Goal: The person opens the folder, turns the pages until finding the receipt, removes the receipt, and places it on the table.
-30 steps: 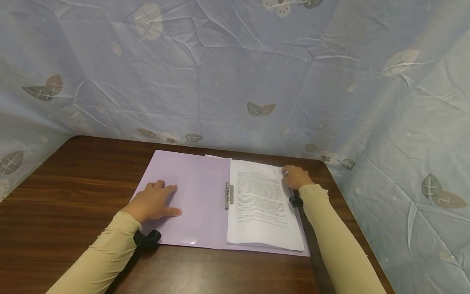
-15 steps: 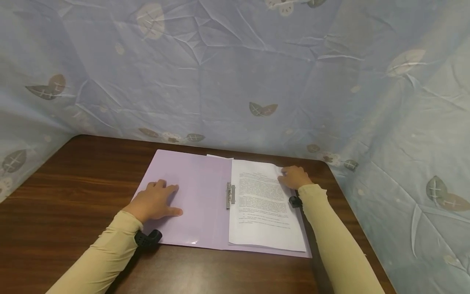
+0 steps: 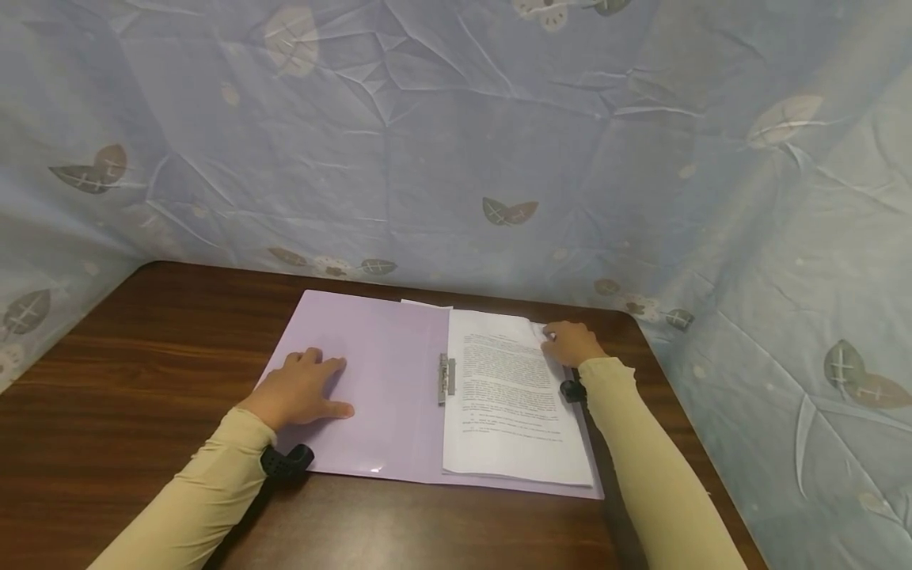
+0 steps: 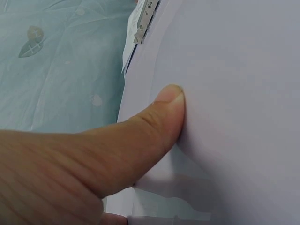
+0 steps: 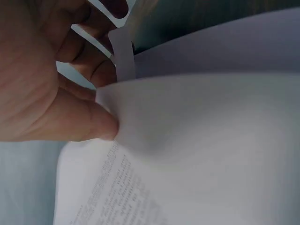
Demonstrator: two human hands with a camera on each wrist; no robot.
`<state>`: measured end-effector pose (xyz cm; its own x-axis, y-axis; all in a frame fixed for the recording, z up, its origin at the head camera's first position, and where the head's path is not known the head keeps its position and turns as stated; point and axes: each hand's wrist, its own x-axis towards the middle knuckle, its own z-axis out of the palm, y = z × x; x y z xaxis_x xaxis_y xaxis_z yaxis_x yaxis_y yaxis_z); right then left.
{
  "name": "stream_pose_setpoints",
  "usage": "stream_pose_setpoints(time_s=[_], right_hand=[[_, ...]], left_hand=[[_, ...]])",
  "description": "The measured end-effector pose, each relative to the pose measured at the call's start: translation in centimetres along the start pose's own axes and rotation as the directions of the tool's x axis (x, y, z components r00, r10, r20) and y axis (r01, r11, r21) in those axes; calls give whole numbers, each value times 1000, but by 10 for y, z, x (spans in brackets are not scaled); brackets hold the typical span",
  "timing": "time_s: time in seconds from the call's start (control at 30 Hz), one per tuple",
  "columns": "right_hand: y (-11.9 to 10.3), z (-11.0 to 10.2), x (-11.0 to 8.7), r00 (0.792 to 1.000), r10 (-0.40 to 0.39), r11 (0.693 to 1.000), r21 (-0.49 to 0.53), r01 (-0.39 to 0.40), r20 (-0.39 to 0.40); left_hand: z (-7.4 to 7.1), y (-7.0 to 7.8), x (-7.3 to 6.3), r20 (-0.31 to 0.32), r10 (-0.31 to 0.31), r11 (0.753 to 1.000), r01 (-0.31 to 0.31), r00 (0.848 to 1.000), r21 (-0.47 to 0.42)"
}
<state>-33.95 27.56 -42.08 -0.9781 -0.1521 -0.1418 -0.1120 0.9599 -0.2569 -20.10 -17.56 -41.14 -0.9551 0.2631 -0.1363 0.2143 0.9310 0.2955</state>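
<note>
A lilac ring-type folder point(image 3: 385, 356) lies open on the table with a metal clip point(image 3: 446, 378) along its spine. On its right half sits a stack of printed paper point(image 3: 509, 396). My left hand point(image 3: 299, 392) rests with spread fingers on the bare left cover; its thumb point(image 4: 164, 112) lies on the lilac surface in the left wrist view. At the stack's top right corner, my right hand point(image 3: 572, 343) pinches the corner of a paper sheet point(image 5: 197, 136) between thumb and fingers. That sheet bends up in the right wrist view, with printed lines visible beside the thumb.
The dark wooden table point(image 3: 142, 380) extends around the folder. A patterned cloth curtain point(image 3: 442, 158) hangs behind and to the right. A white paper edge point(image 3: 426, 303) sticks out past the folder's top. Dark bands point(image 3: 286, 463) sit on both wrists.
At the right hand, the top sheet's corner has bent back, showing white paper beneath it. The right hand has shifted only slightly; the left hand stays in place.
</note>
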Motion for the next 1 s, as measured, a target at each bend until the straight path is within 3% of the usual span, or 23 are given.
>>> stream_pose_setpoints(time_s=[0.37, 0.63, 0.8, 1.0], right_hand=[[12, -7, 2, 998, 12, 973, 233, 2, -58], [16, -16, -15, 997, 10, 954, 300, -32, 74], [23, -17, -29, 994, 6, 938, 343, -44, 112], [26, -18, -42, 999, 17, 887, 461, -31, 34]], left_hand=[[0, 0, 0, -7, 6, 1000, -6, 1000, 7], [0, 0, -1, -3, 1, 1000, -1, 1000, 7], [-2, 1, -2, -5, 2, 1000, -2, 1000, 1], [-2, 1, -2, -10, 4, 1000, -4, 1000, -2]])
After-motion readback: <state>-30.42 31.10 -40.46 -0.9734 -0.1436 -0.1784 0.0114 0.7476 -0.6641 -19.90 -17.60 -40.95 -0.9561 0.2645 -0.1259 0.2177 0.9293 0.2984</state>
